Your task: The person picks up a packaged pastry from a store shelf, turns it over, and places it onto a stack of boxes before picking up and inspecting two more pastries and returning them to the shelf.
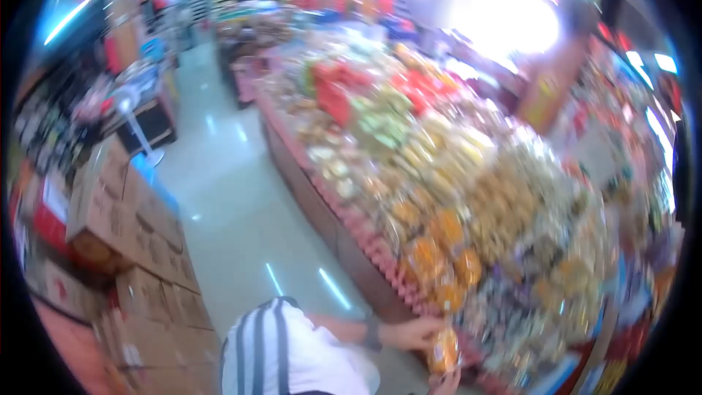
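Grasped in both hands, an orange packet [443, 350] in clear wrapping was just beside the near end of the counter's left edge; the left hand [413, 333], a dark band at its wrist, closed on its upper part, and the right hand [444, 382] on its lower end. From left to right, cardboard boxes [131, 223] were stacked, a white fan [134, 121] stood beyond them, and a striped white sleeve [270, 351] showed below. Then came the counter [333, 245], heaped with wrapped goods: red bags [333, 91] toward its far edge, orange packs [424, 260] along its left edge, tan packs [501, 208] farther in.
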